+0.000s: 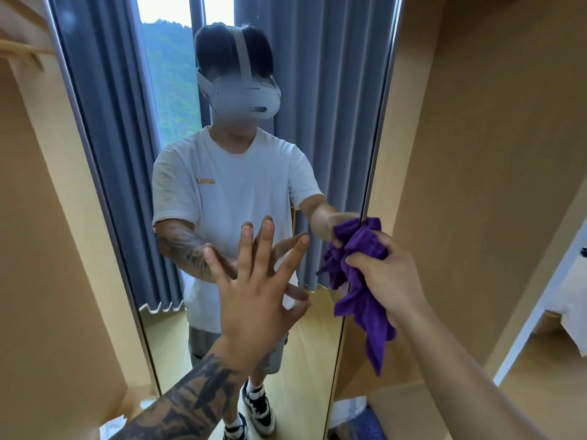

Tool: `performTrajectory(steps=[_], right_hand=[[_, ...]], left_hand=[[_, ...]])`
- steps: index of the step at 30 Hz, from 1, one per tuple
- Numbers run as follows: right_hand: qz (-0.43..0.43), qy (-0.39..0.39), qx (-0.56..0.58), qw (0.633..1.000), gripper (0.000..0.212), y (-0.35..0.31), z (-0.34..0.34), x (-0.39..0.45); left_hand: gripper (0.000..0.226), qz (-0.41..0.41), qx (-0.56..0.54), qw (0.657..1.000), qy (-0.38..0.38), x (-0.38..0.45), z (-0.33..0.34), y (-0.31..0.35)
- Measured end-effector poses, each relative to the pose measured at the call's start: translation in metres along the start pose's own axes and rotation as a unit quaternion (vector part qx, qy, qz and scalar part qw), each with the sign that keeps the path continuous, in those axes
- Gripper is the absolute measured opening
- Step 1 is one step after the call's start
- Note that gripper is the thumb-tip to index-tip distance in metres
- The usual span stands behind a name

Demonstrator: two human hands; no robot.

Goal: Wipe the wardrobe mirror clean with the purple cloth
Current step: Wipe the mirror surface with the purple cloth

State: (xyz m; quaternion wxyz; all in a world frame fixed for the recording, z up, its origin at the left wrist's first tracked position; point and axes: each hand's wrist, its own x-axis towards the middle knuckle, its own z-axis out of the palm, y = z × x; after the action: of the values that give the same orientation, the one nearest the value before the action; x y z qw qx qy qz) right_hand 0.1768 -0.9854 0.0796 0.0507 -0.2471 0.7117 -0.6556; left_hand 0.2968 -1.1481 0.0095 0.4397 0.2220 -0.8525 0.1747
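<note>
The tall wardrobe mirror (333,128) fills the middle of the view and reflects me and blue curtains. My left hand (254,290) lies flat against the glass with its fingers spread and straight. My right hand (384,271) grips the bunched purple cloth (362,296) at the mirror's right edge, about mid-height. Part of the cloth touches the edge of the glass, and a loose tail hangs below my fist.
Wooden wardrobe panels (476,154) flank the mirror on both sides. A hanging rail (25,50) shows at the upper left. A white-framed doorway (540,312) opens at the far right. A blue and white item (359,414) lies on the wardrobe floor below.
</note>
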Motion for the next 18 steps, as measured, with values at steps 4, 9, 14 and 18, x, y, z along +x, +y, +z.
performTrajectory(steps=[4, 9, 14, 18], right_hand=[[-0.061, 0.020, 0.025, 0.998, 0.023, -0.026, -0.004, 0.014], [-0.045, 0.020, 0.032, 0.998, 0.020, -0.018, -0.002, 0.005], [-0.023, 0.019, 0.016, 0.999, 0.015, -0.027, -0.003, 0.010], [-0.086, 0.048, 0.021, 0.995, 0.016, -0.045, 0.000, 0.017]], left_hand=[[0.109, 0.007, 0.001, 1.000, 0.008, 0.000, 0.002, -0.001], [0.110, 0.012, 0.003, 1.000, 0.007, 0.001, 0.001, -0.004], [0.113, 0.010, 0.002, 1.000, 0.009, 0.001, 0.000, -0.002], [0.111, 0.014, -0.001, 1.000, 0.015, 0.001, -0.001, -0.004]])
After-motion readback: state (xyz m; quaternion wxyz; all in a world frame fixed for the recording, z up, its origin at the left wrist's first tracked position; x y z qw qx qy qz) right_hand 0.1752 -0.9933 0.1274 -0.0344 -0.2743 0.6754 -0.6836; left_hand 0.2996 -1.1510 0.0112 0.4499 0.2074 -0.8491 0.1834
